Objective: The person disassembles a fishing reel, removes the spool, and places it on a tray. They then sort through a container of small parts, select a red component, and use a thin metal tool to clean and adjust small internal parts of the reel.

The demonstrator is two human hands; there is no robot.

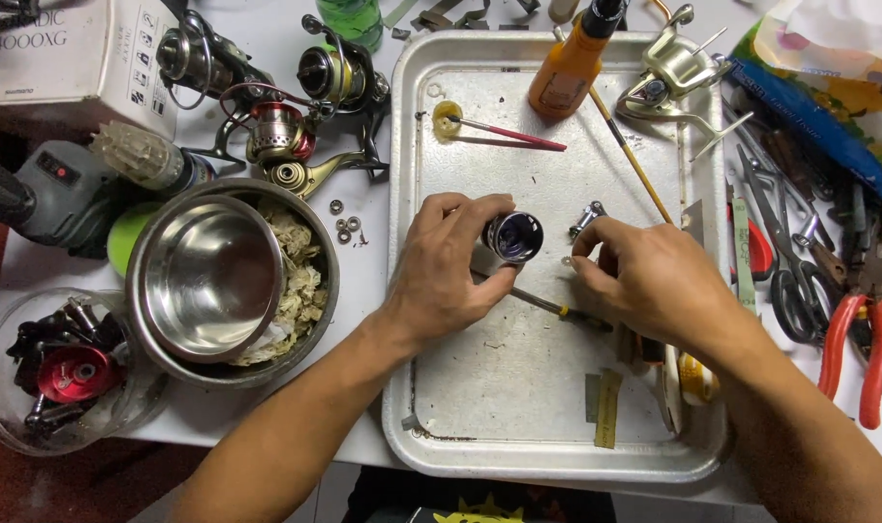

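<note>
Metal tray [557, 426] is set on white bench [363, 271], seen from head cam. Left hand [450, 276] is closed round a small silver spool [511, 237], held w/ open end facing up, over tray centre. Right hand [644, 276] has fingertips pinched together just right of spool, near a tiny washer [567, 261]; whether anything is held in that grip can't be told. A small metal part [586, 218] lies just above right hand. A screwdriver [557, 310] lies under both hands on tray. Orange bottle [567, 63] stands at tray top, w/ red brush [509, 133] beside it. Steel bowls [218, 281] sit left of tray, fishing reels [276, 107] above them. Red-handled pliers [862, 349] and scissors [789, 261] lie at right edge.
</note>
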